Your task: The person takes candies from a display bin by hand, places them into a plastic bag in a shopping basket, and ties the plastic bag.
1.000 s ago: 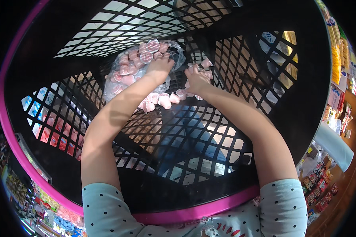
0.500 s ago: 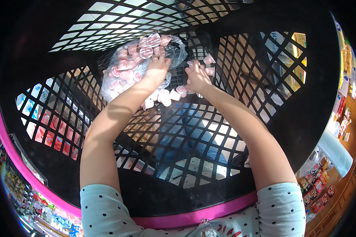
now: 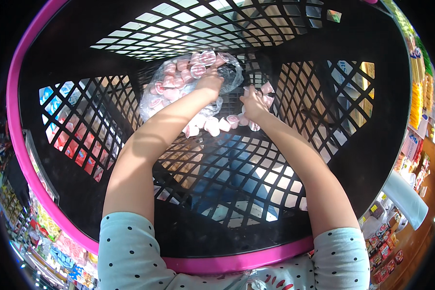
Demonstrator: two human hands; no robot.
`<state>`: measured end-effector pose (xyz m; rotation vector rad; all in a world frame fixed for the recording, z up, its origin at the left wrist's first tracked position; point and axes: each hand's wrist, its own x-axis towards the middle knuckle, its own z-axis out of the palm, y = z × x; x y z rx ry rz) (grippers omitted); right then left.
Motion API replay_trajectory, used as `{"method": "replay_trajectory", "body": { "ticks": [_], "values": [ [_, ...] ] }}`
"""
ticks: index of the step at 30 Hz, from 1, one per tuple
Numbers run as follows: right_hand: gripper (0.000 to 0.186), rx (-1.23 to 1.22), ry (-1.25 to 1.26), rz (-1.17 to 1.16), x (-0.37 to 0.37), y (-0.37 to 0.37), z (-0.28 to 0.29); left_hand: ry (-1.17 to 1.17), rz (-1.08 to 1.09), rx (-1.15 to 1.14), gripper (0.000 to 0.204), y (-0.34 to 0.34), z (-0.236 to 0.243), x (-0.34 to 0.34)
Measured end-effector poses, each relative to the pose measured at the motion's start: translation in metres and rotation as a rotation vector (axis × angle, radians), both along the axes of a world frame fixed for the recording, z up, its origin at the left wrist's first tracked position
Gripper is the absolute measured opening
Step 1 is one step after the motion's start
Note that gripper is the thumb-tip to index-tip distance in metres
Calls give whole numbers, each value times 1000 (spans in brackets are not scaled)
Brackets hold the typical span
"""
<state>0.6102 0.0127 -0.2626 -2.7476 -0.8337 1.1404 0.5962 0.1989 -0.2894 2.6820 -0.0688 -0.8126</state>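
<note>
Sleeves, two: pale, black-dotted (image 3: 130, 246); both cut off by the lower edge.
Rim, one: pink (image 3: 241, 262), curving around a black mesh basket (image 3: 280, 237); far stretch mostly out of my view.
Forearms, two: bare (image 3: 154, 140), reaching down into the basket; the left covers part of the bag from me.
Loose cups: pink, small (image 3: 211, 125), on the basket floor below and right of the bag; some lie behind the right hand, so I cannot give a count.
Right hand, one (image 3: 253, 104): in among the loose cups, which sit just beside and beyond its bent fingers; tips partly hidden, and I cannot tell whether they grasp one.
Left hand, one (image 3: 209, 87): over the right part of a clear plastic bag (image 3: 148, 110) filled with like cups; fingers bent at the cups, grip or mere contact I cannot tell.
Beyond the mesh: blue cloth (image 3: 232, 162) and red packets (image 3: 79, 142), both broken up by the lattice.
Far right: shelf goods (image 3: 417, 106), bent by the lens, too small for me to itemise.
</note>
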Motion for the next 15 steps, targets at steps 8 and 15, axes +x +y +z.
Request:
{"method": "replay_trajectory", "body": {
  "ticks": [8, 15],
  "values": [
    [30, 13, -16, 105, 1, 0, 7, 21, -10, 40, 35, 1, 0, 2],
    [25, -14, -44, 300, 1, -3, 2, -101, -175, 129, 27, 3, 13, -6]
  ]
}}
